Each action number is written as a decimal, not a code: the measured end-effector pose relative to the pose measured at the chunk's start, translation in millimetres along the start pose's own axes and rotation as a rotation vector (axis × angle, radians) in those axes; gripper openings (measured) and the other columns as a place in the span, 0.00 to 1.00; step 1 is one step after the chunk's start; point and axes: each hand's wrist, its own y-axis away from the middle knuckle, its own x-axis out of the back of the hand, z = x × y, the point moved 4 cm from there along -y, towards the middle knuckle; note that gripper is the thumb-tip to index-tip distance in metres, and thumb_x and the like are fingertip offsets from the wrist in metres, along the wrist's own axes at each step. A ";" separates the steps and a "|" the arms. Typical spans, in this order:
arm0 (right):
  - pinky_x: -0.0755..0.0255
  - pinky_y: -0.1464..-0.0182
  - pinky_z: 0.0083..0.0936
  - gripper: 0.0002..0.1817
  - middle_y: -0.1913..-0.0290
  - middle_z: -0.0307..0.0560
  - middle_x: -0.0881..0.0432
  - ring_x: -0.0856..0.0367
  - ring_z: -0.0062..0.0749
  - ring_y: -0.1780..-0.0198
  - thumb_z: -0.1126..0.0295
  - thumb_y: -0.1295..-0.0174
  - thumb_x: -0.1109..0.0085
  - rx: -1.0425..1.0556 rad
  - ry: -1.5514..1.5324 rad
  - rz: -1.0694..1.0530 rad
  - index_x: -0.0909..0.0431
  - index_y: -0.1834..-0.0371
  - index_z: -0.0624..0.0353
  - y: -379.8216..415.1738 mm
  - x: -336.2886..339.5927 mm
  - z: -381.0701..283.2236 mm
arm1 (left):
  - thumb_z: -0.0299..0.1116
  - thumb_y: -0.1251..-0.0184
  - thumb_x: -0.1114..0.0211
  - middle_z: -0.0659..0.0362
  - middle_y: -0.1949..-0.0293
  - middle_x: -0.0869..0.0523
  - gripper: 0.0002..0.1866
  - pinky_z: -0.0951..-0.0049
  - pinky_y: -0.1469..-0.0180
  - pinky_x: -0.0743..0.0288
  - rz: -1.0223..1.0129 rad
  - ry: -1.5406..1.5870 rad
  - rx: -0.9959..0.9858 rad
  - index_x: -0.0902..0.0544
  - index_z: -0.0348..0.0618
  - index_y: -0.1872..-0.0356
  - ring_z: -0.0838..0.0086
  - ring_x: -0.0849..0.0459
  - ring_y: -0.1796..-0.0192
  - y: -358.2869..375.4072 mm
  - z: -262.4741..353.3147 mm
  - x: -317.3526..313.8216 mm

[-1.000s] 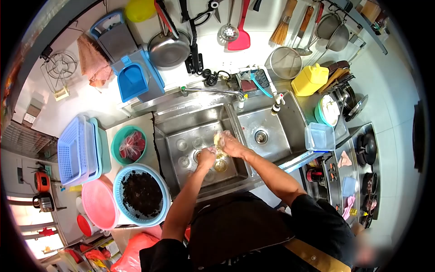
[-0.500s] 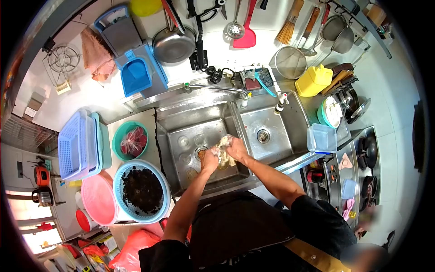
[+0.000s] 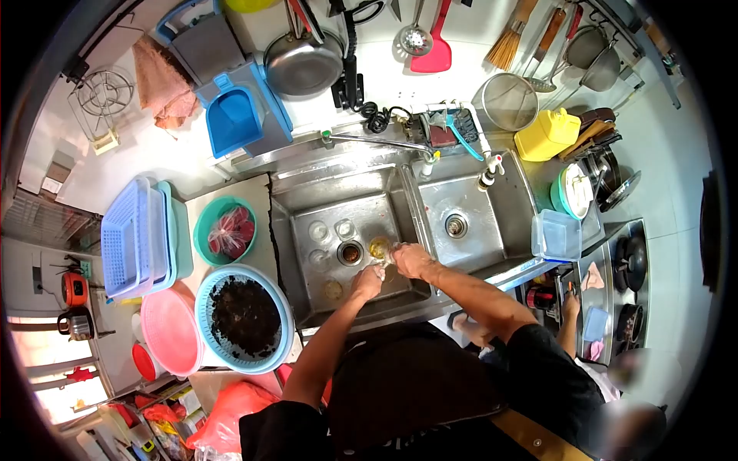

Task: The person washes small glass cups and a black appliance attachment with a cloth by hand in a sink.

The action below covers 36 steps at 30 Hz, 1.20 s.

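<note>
Over the left basin of the steel sink (image 3: pixel 307 296), my left hand (image 3: pixel 369 281) is closed, with its fingers near a small yellowish clear cup (image 3: pixel 379 247). My right hand (image 3: pixel 410 260) is closed too, right beside the cup, at the basin's right side. What either hand grips is too small to make out. Several round clear dishes (image 3: pixel 345 228) lie on the basin floor around the drain (image 3: pixel 350 253). A yellowish round piece (image 3: pixel 333 290) lies nearer the front.
Left of the sink stand a blue basket of dark food (image 3: pixel 246 316), a green bowl with a bagged item (image 3: pixel 224 230) and a pink basket (image 3: pixel 172 330). A clear container (image 3: pixel 556 235) sits at right. Another person's arm (image 3: pixel 570 319) reaches toward the stove.
The pale, wet bundle between my hands is no longer visible. My hands have moved slightly right and down. Another person's arm has appeared at right, and the view has shifted.
</note>
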 end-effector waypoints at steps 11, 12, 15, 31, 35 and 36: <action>0.25 0.44 0.42 0.19 0.53 0.63 0.17 0.19 0.56 0.49 0.66 0.44 0.42 -0.243 -0.458 0.275 0.20 0.51 0.63 20.4 -56.4 17.9 | 0.35 0.28 0.48 0.51 0.75 0.14 0.13 0.66 0.82 0.28 0.347 1.106 0.567 0.17 0.41 0.66 0.67 0.23 0.82 -81.4 -235.5 2.8; 0.24 0.45 0.43 0.18 0.54 0.63 0.17 0.18 0.56 0.50 0.65 0.43 0.41 -0.279 -0.435 0.226 0.20 0.52 0.65 22.4 -65.4 20.4 | 0.35 0.28 0.48 0.51 0.76 0.14 0.13 0.66 0.81 0.27 0.275 1.144 0.627 0.16 0.41 0.65 0.67 0.22 0.82 -81.2 -235.7 2.8; 0.23 0.49 0.42 0.18 0.58 0.65 0.17 0.17 0.57 0.54 0.63 0.38 0.43 -0.354 -0.438 0.204 0.19 0.58 0.70 28.3 -70.0 23.9 | 0.34 0.28 0.50 0.53 0.77 0.15 0.14 0.65 0.79 0.24 0.228 1.039 0.672 0.15 0.40 0.63 0.67 0.20 0.81 -80.4 -249.3 6.7; 0.23 0.54 0.43 0.20 0.62 0.64 0.16 0.16 0.58 0.58 0.59 0.39 0.39 -0.420 -0.663 0.225 0.20 0.56 0.68 31.3 -37.4 9.0 | 0.40 0.37 0.38 0.47 0.57 0.12 0.14 0.55 0.51 0.19 0.392 -0.403 0.590 0.14 0.41 0.60 0.53 0.13 0.53 -72.6 -278.6 -32.0; 0.24 0.51 0.43 0.19 0.58 0.65 0.17 0.17 0.58 0.54 0.63 0.40 0.39 -0.426 -0.642 0.203 0.20 0.55 0.70 34.4 -54.1 9.8 | 0.48 0.35 0.41 0.47 0.55 0.12 0.20 0.48 0.50 0.21 0.364 -0.225 0.590 0.13 0.44 0.57 0.48 0.14 0.53 -71.5 -248.0 -28.8; 0.24 0.51 0.43 0.20 0.57 0.65 0.17 0.18 0.59 0.54 0.63 0.39 0.40 -0.385 -0.692 0.269 0.22 0.52 0.69 35.5 -53.4 8.8 | 0.49 0.35 0.41 0.47 0.56 0.12 0.20 0.47 0.51 0.20 0.397 -0.230 0.568 0.13 0.44 0.58 0.48 0.14 0.54 -77.1 -244.1 -32.0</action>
